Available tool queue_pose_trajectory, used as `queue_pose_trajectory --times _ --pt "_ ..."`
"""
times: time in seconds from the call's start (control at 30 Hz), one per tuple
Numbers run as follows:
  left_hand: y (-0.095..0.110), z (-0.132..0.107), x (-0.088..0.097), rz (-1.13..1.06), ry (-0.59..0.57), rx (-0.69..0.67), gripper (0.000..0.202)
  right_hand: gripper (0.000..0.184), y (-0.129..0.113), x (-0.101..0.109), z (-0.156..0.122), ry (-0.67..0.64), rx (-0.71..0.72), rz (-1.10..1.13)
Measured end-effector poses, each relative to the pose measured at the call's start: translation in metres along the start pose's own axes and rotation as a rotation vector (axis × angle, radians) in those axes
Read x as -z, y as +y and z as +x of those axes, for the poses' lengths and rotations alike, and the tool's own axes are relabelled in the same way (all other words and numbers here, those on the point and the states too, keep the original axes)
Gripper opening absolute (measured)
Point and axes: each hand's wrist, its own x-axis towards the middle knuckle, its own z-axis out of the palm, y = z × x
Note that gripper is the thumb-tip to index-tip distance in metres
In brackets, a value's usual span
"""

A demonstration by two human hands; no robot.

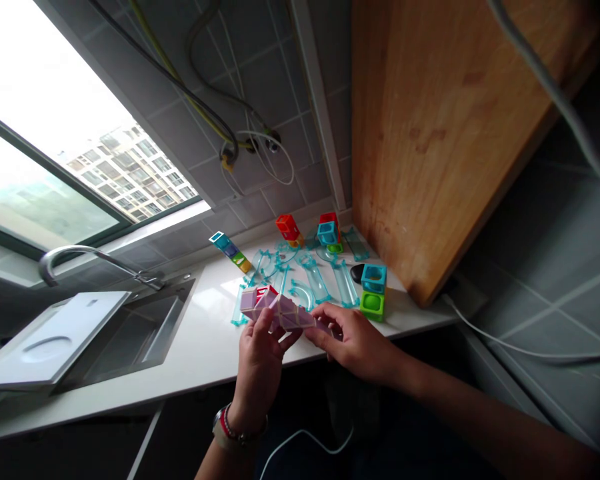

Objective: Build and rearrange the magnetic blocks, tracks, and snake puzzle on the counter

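Both my hands hold a lilac snake puzzle [287,313] made of wedge-shaped segments with pale seams, bent in the middle, above the counter's front edge. My left hand [261,350] is closed around its left and middle part, thumb on top. At the right end, the fingers of my right hand [353,337] pinch the last segments, which are partly hidden. Just behind the puzzle lies a red piece [266,292], mostly covered by it. Clear teal track pieces [314,280] are spread over the counter beyond my hands.
A blue and green cube stack [373,293] stands right, near a black oval object [357,273]. Farther back are a leaning multicoloured stack [231,252], a red stack [289,230] and a blue-and-red stack [329,232]. A sink [167,333] with a faucet [97,252] lies left; a wooden panel [430,133] rises right.
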Motion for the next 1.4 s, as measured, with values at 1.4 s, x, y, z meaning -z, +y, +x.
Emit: queue_pose_trajectory --times 1.4 --pt "0.004 -0.008 0.001 -0.124 -0.108 0.214 0.034 0.034 0.007 0.012 -0.004 0.271 0.717 -0.848"
